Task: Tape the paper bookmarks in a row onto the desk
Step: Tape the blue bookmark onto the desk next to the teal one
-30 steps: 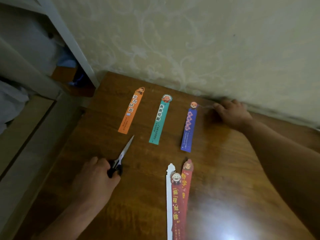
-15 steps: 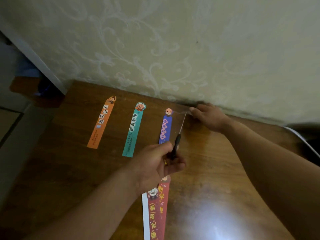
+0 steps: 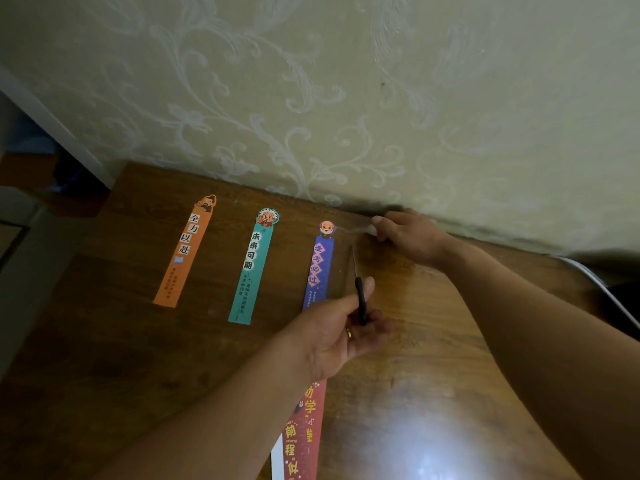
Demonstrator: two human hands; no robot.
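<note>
Three bookmarks lie in a row on the wooden desk [image 3: 104, 341]: an orange bookmark [image 3: 187, 252], a teal bookmark [image 3: 252, 268] and a purple bookmark [image 3: 320, 263]. My left hand [image 3: 341, 332] grips black-handled scissors [image 3: 358, 289], blades pointing toward the wall just right of the purple bookmark. My right hand [image 3: 408, 233] pinches a strip of clear tape [image 3: 353, 231] that runs from the purple bookmark's top to my fingers by the wall. A pile of red bookmarks [image 3: 306, 431] lies near the front edge, partly under my left wrist.
A patterned wall [image 3: 346, 98] borders the desk's far edge. The desk's left edge drops to a floor area [image 3: 20, 271]. A white cable [image 3: 602, 282] runs along the far right. Glare lies on the desk at the front right.
My left hand has lifted the scissors from the desk's left front and carried them up beside the purple bookmark. My right hand still holds the tape by the wall. The view has shifted right.
</note>
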